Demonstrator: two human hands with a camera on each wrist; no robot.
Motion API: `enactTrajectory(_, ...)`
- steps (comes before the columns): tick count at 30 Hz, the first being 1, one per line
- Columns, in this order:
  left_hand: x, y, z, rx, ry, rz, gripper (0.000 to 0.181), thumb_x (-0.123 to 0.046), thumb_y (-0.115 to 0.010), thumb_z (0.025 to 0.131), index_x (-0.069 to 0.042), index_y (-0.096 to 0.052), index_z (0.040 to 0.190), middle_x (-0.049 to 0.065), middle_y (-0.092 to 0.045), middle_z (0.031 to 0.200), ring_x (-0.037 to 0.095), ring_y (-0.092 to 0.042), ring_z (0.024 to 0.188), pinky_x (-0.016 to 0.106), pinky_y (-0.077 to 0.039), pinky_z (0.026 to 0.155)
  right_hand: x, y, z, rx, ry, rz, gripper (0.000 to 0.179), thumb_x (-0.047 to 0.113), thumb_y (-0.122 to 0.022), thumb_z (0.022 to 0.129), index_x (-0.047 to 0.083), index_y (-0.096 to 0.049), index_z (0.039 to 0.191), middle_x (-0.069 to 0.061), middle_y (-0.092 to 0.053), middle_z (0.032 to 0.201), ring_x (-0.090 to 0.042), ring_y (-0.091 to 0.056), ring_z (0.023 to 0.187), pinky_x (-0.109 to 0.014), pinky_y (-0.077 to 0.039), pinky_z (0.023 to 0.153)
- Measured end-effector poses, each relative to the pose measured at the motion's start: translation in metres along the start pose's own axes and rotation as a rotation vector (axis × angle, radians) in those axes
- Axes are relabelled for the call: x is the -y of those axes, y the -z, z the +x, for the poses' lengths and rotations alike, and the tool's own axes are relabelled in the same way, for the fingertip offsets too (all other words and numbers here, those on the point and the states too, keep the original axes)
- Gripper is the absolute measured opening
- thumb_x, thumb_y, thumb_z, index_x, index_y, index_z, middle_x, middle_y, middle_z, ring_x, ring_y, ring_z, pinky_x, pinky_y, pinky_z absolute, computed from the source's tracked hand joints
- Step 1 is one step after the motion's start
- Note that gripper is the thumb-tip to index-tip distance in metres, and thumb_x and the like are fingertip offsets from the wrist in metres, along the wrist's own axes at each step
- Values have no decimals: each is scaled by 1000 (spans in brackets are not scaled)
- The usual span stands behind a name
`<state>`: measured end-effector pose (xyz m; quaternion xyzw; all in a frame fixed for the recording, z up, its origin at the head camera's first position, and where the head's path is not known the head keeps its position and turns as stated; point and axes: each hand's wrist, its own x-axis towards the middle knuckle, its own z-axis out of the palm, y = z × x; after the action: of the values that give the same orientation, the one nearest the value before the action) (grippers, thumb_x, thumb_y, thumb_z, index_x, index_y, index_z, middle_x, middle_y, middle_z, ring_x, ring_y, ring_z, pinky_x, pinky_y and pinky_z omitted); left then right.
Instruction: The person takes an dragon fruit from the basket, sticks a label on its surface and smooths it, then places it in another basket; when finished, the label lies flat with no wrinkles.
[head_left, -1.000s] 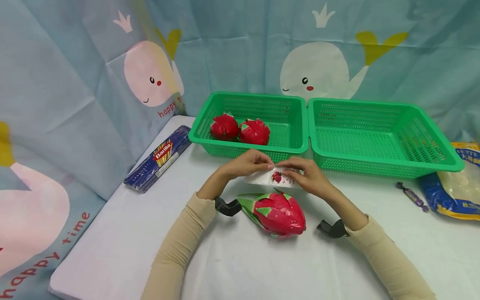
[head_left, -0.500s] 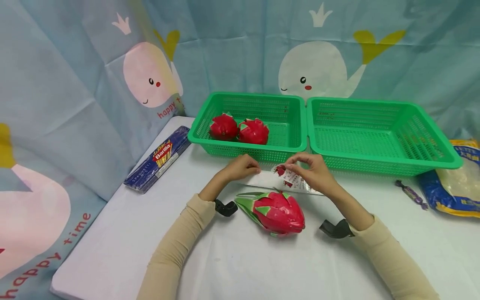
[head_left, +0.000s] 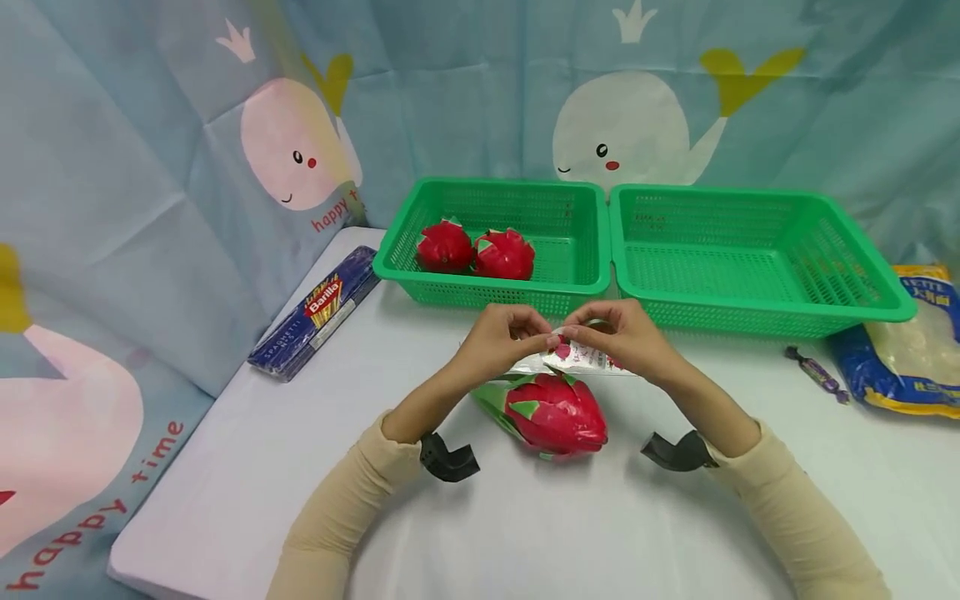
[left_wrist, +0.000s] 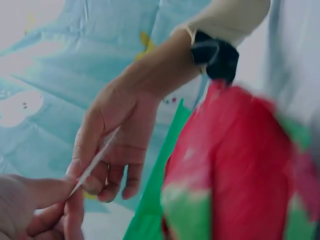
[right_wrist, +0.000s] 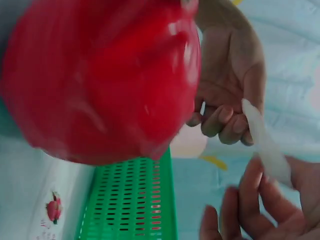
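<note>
At left on the surface (head_left: 225, 500), a slanted blue Barilla spaghetti pack (head_left: 313, 315); at right, a purple wrapped candy (head_left: 817, 375) near a blue-and-yellow bag (head_left: 900, 358); behind, a whale-printed curtain (head_left: 465, 100).

Your head view looks forward and down from above the table (head_left: 570, 525), far enough back to hold your left hand (head_left: 498, 337) and right hand (head_left: 628, 337) mid-frame, the whale-print cloth (head_left: 465, 117) across the top and left. Your left wrist view sits close, rolled sideways, facing your right hand at upper middle; the red fruit (left_wrist: 240, 165) crowds its lower right. Your right wrist view, also near and rolled, has that fruit at upper left. Both share your hands and the cloth.
</note>
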<state>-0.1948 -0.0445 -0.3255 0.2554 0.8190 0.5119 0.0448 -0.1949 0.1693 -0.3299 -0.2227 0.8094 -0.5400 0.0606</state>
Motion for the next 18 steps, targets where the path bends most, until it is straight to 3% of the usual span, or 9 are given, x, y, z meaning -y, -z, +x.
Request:
enactTrajectory(5,1,-10,-15,-58,28,-111,12,-16,-68,83,-3,-68,84,9,-65,74,12,-50,59,19,-41,52,1,2,-16,-68,-92,-13,23,22,-66,85,4,-64,98,7,-63,87,-8,-60,70,-24,-48,62)
enactTrajectory(9,2,-24,-34,-69,35,-131,11,-13,-68,81,-3,-67,78,10,-63,67,8,-47,54,18,-38,48,-3,1,-30,14,-112,-23,18,19,-67,84,2,-64,89,4,-63,83,-7,-59,74,-27,-51,71)
enactTrajectory(13,3,-38,-52,-81,53,-37,12,-16,-69,79,-7,-66,71,2,-53,55,4,-38,47,18,-30,43,-11,-3,-38,114,-68,-27,9,11,-66,83,2,-64,83,1,-63,79,-7,-58,74,-25,-52,72)
enactTrajectory(18,7,-47,-59,-144,37,169,18,-21,-70,76,-15,-62,61,-6,-40,46,0,-32,44,16,-23,42,-25,-11,-36,128,-55,-6,8,11,-65,84,4,-63,82,-4,-61,81,-9,-56,75,-26,-52,70)
